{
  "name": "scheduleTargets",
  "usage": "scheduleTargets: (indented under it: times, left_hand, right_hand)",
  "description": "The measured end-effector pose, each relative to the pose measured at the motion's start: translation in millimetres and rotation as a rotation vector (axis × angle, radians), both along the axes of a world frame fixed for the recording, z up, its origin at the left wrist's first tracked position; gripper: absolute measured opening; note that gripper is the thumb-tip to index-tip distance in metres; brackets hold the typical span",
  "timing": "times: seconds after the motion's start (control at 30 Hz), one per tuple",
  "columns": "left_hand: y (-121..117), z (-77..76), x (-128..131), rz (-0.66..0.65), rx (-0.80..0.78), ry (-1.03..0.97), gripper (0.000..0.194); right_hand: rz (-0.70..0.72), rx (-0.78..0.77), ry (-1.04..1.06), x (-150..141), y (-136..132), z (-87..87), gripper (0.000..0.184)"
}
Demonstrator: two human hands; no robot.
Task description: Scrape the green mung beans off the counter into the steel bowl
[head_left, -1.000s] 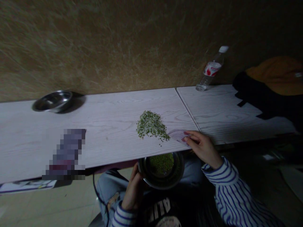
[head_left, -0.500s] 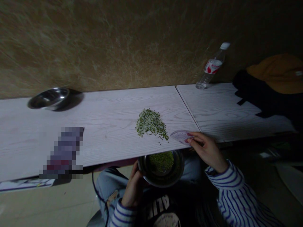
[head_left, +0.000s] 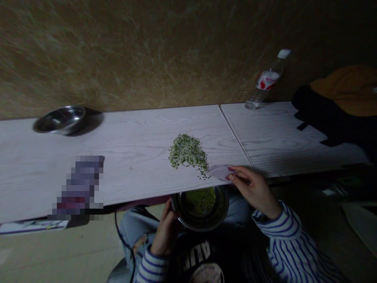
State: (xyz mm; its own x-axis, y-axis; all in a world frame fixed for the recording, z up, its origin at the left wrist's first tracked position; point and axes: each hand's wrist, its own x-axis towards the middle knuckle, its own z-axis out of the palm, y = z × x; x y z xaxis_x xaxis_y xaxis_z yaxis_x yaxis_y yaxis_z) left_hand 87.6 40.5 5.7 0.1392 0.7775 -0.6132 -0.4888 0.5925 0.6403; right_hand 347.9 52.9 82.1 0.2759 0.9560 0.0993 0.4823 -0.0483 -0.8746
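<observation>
My left hand (head_left: pixel 167 232) grips the left rim of a steel bowl (head_left: pixel 222 220), which sits just below the table's front edge over my lap. Green beans (head_left: pixel 202 199) cover much of its bottom. Between the fingertips of my right hand (head_left: pixel 255 188) is a clear plastic protractor (head_left: pixel 219 172), lying low against the tabletop. Its left end touches or nearly touches the trailing edge of a spread pile of green beans mixed with white grains (head_left: pixel 188 151). A few beans lie loose near the protractor's tip.
Another steel bowl (head_left: pixel 60 121) stands at the back left of the white table (head_left: pixel 135 137). A pixelated flat item (head_left: pixel 78 188) lies at the front left. At the back right are a plastic bottle (head_left: pixel 266 80) and a dark and orange-brown cloth item (head_left: pixel 338 98). A seam crosses the tabletop.
My right hand has moved the protractor slightly left, up to the edge of the pile. My left hand and the bowl stay in about the same place.
</observation>
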Motion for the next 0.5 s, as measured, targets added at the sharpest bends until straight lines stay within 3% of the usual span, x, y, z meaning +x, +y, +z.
scheduleTargets:
  times: [0.2, 0.5]
  left_hand:
    - [-0.9, -0.6, -4.1, -0.04, 0.011, -0.003, 0.05]
    - [-0.7, -1.1, -5.0, -0.03, -0.012, -0.005, 0.053]
  right_hand:
    - [-0.053, 0.029, -0.034, 8.2, -11.0, 0.1, 0.024]
    - [-0.017, 0.017, -0.079, 10.3, -13.0, -6.9, 0.025]
